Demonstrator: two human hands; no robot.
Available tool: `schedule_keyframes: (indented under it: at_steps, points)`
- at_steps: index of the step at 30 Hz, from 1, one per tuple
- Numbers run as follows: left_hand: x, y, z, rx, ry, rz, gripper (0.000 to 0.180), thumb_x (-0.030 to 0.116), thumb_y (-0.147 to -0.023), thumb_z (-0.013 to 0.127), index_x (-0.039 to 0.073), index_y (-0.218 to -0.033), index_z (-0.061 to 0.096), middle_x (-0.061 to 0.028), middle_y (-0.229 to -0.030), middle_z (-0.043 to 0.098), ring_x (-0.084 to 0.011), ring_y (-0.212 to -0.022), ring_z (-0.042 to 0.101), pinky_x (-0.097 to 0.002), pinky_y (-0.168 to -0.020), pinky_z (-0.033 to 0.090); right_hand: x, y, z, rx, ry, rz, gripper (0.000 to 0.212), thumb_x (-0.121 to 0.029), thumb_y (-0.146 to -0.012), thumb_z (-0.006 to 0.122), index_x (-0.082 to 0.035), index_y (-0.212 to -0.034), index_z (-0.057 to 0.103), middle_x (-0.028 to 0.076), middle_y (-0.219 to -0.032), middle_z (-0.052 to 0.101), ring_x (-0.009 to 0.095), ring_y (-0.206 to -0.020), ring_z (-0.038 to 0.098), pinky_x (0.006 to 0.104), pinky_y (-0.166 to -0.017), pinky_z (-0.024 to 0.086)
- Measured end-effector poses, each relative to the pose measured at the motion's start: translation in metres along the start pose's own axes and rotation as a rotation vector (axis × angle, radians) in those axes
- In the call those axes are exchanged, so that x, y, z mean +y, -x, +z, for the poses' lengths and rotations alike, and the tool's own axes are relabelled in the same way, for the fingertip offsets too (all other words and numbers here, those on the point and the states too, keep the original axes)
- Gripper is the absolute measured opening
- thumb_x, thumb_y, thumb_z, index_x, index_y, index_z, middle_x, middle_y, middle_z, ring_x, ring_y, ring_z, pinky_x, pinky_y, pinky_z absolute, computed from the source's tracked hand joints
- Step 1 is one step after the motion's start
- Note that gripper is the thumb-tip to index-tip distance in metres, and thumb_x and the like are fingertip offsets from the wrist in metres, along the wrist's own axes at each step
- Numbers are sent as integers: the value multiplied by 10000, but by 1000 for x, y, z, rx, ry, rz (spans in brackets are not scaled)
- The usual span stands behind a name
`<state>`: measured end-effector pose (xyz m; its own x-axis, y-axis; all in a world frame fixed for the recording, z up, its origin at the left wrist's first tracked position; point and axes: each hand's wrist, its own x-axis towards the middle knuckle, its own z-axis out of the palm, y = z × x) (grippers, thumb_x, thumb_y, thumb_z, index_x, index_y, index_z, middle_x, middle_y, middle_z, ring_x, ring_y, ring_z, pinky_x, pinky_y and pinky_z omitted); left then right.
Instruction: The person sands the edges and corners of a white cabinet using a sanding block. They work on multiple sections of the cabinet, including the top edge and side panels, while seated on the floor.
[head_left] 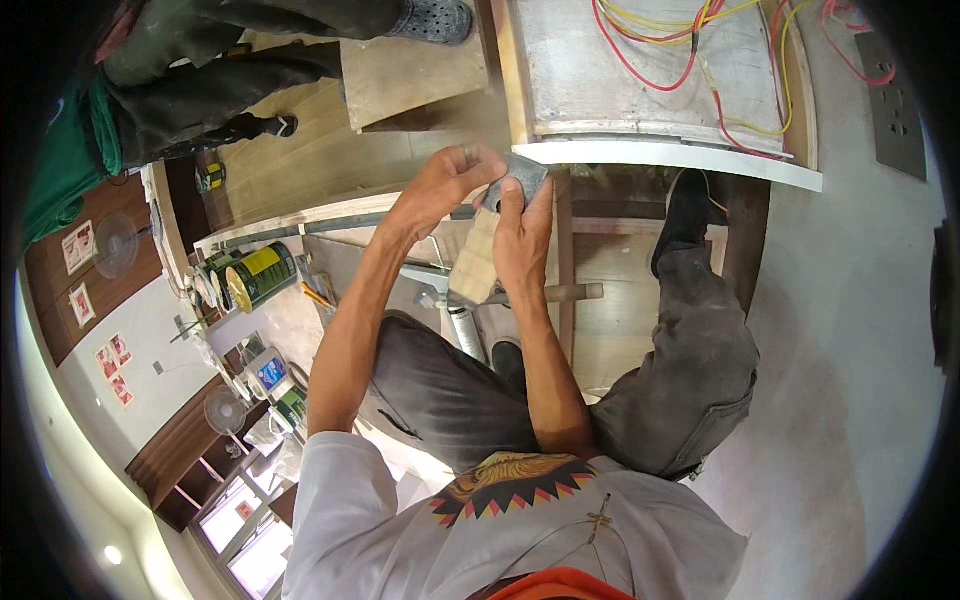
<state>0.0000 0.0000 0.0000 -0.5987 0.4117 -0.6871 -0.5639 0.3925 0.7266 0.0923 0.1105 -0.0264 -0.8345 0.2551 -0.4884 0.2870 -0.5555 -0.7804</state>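
Both my hands are raised in front of me over an open wooden frame, close together on a small grey sheet (pixel 527 176) that looks like sandpaper. My left hand (pixel 450 187) pinches its left edge between thumb and fingers. The thumb of my right hand (pixel 524 235) presses on its face, with the fingers mostly hidden behind it. Just below the sheet and beside my right hand is a pale tan block-like piece (pixel 474 262); I cannot tell whether it joins the sheet.
A white-edged panel (pixel 670 158) with red and yellow wires (pixel 690 70) lies ahead right. A hammer-like tool (pixel 560 294) and a white tube (pixel 465 333) lie beneath my hands. Paint cans (pixel 262 276) stand left. Another person's legs (pixel 220 85) are at the far left, near a wooden box (pixel 415 75).
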Motion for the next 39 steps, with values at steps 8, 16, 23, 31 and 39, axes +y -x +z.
schedule_keyframes:
  at_steps: [8,16,23,31,39]
  points:
    - [7,8,9,83,77,-23,172,216,-977,674,44,-978,677,-1,-862,635,-89,-707,500,-254,-658,418,-5,6,3,24,104,5,279,-194,-1066,416,39,-1118,560,104,-852,651,189,-730,623,339,-650,488]
    - [4,1,13,116,96,-18,131,168,-971,666,39,-943,672,-1,-806,626,-92,-658,503,-256,-613,414,-22,3,0,-2,15,81,290,-200,-1065,421,49,-1135,550,102,-843,648,192,-731,621,330,-643,492]
    - [12,7,15,135,121,-61,105,136,-970,653,49,-915,671,-4,-815,638,-91,-660,508,-254,-598,413,-7,4,-2,-25,89,64,235,-204,-1079,450,-16,-1210,505,55,-832,649,112,-712,615,265,-614,491]
    - [6,3,14,146,146,-48,137,173,-942,685,40,-907,680,-9,-797,636,-104,-657,502,-258,-626,396,-24,2,-3,-44,47,108,295,-188,-1059,411,46,-1226,475,112,-868,658,194,-755,636,341,-670,492]
    - [4,0,22,216,114,-3,155,171,-919,702,19,-896,684,-20,-792,621,-109,-655,481,-278,-661,395,-14,-4,-7,-17,68,92,303,-197,-1043,439,43,-1224,475,152,-949,655,233,-860,642,386,-786,494]
